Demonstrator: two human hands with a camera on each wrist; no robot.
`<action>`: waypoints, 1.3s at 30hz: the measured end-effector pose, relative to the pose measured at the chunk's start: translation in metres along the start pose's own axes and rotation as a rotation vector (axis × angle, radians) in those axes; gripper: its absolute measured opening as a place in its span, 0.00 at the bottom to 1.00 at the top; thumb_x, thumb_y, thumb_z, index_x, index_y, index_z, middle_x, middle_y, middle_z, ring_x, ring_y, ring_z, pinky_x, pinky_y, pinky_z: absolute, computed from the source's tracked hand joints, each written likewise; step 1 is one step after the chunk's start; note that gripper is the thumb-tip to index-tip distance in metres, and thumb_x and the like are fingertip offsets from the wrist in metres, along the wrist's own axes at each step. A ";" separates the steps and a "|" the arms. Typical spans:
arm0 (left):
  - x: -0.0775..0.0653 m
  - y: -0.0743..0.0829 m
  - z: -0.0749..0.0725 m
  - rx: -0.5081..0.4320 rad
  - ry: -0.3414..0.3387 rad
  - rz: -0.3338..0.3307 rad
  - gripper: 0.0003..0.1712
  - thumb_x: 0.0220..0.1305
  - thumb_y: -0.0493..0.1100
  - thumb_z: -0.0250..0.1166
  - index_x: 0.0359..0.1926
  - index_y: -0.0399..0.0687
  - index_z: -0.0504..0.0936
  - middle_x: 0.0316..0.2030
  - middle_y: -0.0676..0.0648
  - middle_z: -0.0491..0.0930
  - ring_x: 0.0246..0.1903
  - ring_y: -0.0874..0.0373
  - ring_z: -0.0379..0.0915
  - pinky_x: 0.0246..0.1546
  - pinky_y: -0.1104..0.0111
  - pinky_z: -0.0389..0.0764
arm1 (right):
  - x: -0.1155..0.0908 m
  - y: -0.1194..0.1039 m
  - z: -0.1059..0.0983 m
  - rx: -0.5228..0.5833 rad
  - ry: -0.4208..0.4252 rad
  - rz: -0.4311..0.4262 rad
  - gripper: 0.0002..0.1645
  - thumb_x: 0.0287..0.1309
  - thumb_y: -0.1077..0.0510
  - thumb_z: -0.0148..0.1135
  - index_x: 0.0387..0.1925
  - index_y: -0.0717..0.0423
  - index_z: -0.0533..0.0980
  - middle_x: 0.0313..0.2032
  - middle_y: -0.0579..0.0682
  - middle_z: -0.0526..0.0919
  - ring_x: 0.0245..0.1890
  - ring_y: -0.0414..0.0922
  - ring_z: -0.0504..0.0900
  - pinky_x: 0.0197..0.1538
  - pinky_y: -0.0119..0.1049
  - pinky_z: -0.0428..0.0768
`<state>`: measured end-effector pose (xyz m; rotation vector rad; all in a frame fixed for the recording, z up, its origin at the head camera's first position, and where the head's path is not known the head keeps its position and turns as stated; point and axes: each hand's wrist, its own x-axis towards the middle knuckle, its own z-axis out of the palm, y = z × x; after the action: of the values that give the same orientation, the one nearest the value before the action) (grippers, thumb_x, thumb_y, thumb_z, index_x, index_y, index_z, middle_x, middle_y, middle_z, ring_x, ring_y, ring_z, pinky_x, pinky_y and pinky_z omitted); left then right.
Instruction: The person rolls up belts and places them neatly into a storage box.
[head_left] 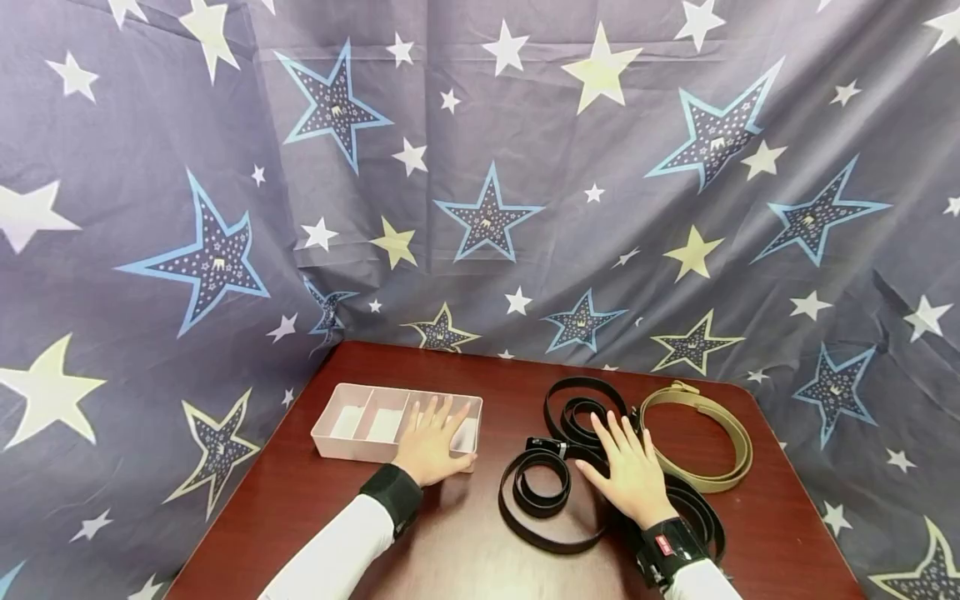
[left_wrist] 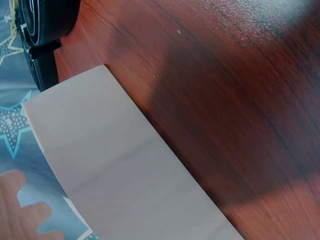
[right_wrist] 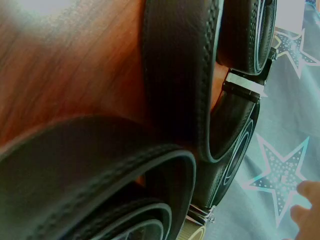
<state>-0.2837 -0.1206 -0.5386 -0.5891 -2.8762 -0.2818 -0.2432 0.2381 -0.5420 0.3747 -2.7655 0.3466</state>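
My left hand is spread, fingers straight, over the right end of a pale pink divided box; whether it touches the box I cannot tell. The box's plain side wall fills much of the left wrist view, with fingertips at its lower left. My right hand is spread with straight fingers above several coiled black belts, holding nothing. Stitched edges and a silver buckle of these belts show in the right wrist view. A coiled tan belt lies to the right of that hand.
Everything stands on a reddish-brown wooden table. A grey cloth with stars hangs behind and at the sides of it. White pieces lie in the box's compartments. Dark bands circle both wrists.
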 end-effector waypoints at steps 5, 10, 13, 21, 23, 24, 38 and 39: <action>0.000 0.000 -0.003 0.011 -0.029 -0.007 0.51 0.52 0.71 0.60 0.72 0.56 0.60 0.71 0.39 0.59 0.72 0.37 0.49 0.68 0.40 0.45 | -0.001 -0.001 -0.002 -0.008 -0.020 -0.001 0.48 0.56 0.27 0.54 0.73 0.42 0.58 0.70 0.58 0.63 0.72 0.58 0.57 0.70 0.61 0.46; 0.002 0.010 -0.011 0.000 -0.013 -0.015 0.46 0.52 0.63 0.65 0.68 0.48 0.66 0.67 0.37 0.65 0.69 0.38 0.58 0.68 0.42 0.51 | -0.002 -0.007 -0.003 -0.035 -0.006 -0.027 0.41 0.56 0.38 0.62 0.67 0.52 0.67 0.65 0.60 0.70 0.68 0.59 0.64 0.69 0.61 0.51; 0.011 0.024 -0.018 -0.001 0.081 0.048 0.35 0.52 0.53 0.68 0.60 0.43 0.75 0.58 0.38 0.76 0.59 0.42 0.71 0.63 0.48 0.65 | -0.001 -0.016 -0.003 -0.058 0.031 -0.073 0.30 0.53 0.48 0.67 0.56 0.56 0.76 0.55 0.59 0.80 0.60 0.56 0.75 0.66 0.60 0.60; 0.047 0.074 0.004 0.072 0.153 0.304 0.16 0.53 0.40 0.66 0.45 0.51 0.84 0.40 0.52 0.84 0.40 0.57 0.82 0.40 0.64 0.80 | 0.001 -0.056 0.015 0.019 0.029 -0.394 0.09 0.44 0.55 0.73 0.27 0.46 0.78 0.27 0.39 0.79 0.30 0.39 0.80 0.38 0.37 0.78; 0.054 0.086 0.017 0.064 0.066 0.301 0.17 0.59 0.39 0.63 0.51 0.51 0.83 0.47 0.51 0.84 0.45 0.56 0.81 0.44 0.64 0.80 | 0.000 -0.062 0.021 0.048 -0.007 -0.430 0.10 0.45 0.54 0.73 0.27 0.46 0.77 0.27 0.38 0.78 0.28 0.36 0.78 0.34 0.32 0.77; 0.057 0.091 0.023 0.061 0.030 0.294 0.18 0.61 0.40 0.62 0.53 0.51 0.82 0.50 0.51 0.83 0.48 0.56 0.80 0.46 0.64 0.79 | -0.001 -0.065 0.024 0.060 -0.021 -0.430 0.10 0.46 0.54 0.73 0.28 0.46 0.77 0.27 0.38 0.78 0.28 0.35 0.77 0.33 0.31 0.76; 0.060 0.117 0.055 0.101 0.087 0.229 0.09 0.59 0.43 0.59 0.27 0.56 0.85 0.28 0.55 0.81 0.27 0.59 0.81 0.23 0.66 0.79 | -0.018 -0.073 0.045 0.085 -0.014 -0.345 0.12 0.43 0.60 0.73 0.23 0.47 0.74 0.22 0.37 0.77 0.23 0.34 0.75 0.29 0.32 0.74; 0.058 0.116 0.054 0.108 0.096 0.229 0.09 0.59 0.42 0.59 0.26 0.56 0.84 0.27 0.55 0.81 0.27 0.59 0.80 0.22 0.66 0.78 | -0.020 -0.073 0.045 0.097 -0.015 -0.348 0.12 0.44 0.60 0.73 0.24 0.47 0.75 0.22 0.37 0.77 0.23 0.33 0.75 0.30 0.31 0.74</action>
<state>-0.2974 0.0170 -0.5603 -0.8494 -2.6797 -0.1154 -0.2167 0.1620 -0.5757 0.8700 -2.6349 0.3890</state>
